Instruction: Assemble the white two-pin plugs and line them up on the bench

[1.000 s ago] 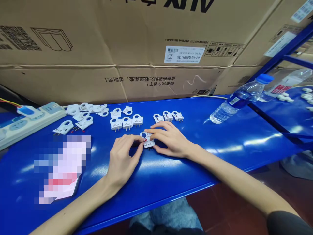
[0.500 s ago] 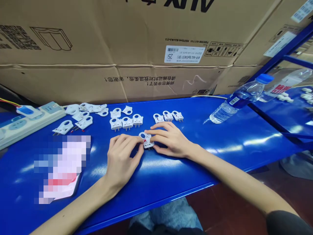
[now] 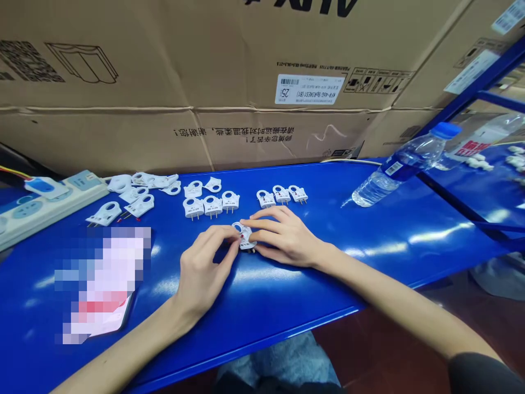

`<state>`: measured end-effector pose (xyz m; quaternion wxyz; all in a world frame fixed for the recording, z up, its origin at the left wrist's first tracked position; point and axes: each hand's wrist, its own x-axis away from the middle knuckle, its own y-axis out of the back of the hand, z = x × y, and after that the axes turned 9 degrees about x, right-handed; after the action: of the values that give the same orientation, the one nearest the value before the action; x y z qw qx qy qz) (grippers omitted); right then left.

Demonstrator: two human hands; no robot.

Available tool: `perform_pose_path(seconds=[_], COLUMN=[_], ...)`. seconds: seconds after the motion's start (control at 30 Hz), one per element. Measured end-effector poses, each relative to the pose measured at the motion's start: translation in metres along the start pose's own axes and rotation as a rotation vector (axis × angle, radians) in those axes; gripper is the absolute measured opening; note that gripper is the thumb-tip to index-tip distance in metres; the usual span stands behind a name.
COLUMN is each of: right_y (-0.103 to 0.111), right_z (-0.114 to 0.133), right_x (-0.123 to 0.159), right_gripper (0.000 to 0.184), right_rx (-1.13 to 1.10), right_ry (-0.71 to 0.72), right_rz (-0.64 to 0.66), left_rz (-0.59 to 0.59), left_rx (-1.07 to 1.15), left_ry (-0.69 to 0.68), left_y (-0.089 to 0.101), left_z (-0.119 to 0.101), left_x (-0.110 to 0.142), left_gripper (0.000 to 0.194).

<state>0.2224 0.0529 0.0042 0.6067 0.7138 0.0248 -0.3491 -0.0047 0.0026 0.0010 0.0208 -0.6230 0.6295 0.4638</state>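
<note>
A white plug housing (image 3: 246, 239) with a ring-shaped handle and metal pins lies on the blue table between my hands. My right hand (image 3: 287, 238) grips its right side with bent fingers. My left hand (image 3: 207, 262) pinches at its left side, near a small red part inside; whether the fingertips hold that part is hard to see. Behind, three similar plug housings (image 3: 281, 194) stand in a row at the right. More white plug housings (image 3: 213, 205) with pins sit to the left, with loose white covers (image 3: 213, 184) behind them.
A pile of white plug parts (image 3: 141, 186) lies farther left, beside a power strip (image 3: 82, 189). A phone (image 3: 110, 284) with a blurred screen is at the left. A water bottle (image 3: 394, 169) leans at the right by a blue metal frame (image 3: 447, 117). Cardboard boxes (image 3: 229, 60) stand behind.
My left fingers have lifted and narrowed into a pinch at the plug housing. The red part shows less than before. My right hand keeps its hold, almost unmoved.
</note>
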Motion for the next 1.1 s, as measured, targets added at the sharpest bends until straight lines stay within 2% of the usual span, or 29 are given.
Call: perform_pose_path(seconds=[0.17, 0.3, 0.47, 0.63, 0.73, 0.8, 0.97, 1.1], right_y=[0.0, 0.001, 0.003, -0.002, -0.004, -0.003, 0.002, 0.002], right_z=[0.001, 0.002, 0.002, -0.001, -0.002, -0.002, 0.001, 0.003], right_x=[-0.001, -0.001, -0.002, -0.001, 0.0, -0.001, -0.004, -0.004], right_gripper=[0.019, 0.017, 0.016, 0.014, 0.015, 0.017, 0.018, 0.02], right_rx=[-0.007, -0.021, -0.073, -0.063, -0.035, -0.029, -0.025, 0.019], right_ry=[-0.035, -0.079, -0.216, -0.316, -0.36, -0.354, -0.219, -0.167], right_rz=[-0.049, -0.026, 0.052, 0.119, 0.134, 0.126, 0.121, 0.117], left_rz=[-0.035, -0.04, 0.044, 0.103, 0.141, 0.173, 0.215, 0.239], left_rx=[0.003, 0.002, 0.003, -0.129, -0.196, -0.233, -0.286, -0.329], left_ry=[0.02, 0.018, 0.014, 0.069, 0.11, 0.138, 0.174, 0.175], left_y=[-0.001, -0.001, -0.002, -0.002, -0.001, -0.001, -0.002, -0.003], left_z=[-0.001, -0.003, -0.003, 0.004, 0.006, 0.006, 0.009, 0.01], left_x=[-0.002, -0.003, -0.001, 0.002, 0.001, 0.0, 0.0, 0.0], left_gripper=[0.005, 0.011, 0.021, 0.017, 0.021, 0.025, 0.03, 0.035])
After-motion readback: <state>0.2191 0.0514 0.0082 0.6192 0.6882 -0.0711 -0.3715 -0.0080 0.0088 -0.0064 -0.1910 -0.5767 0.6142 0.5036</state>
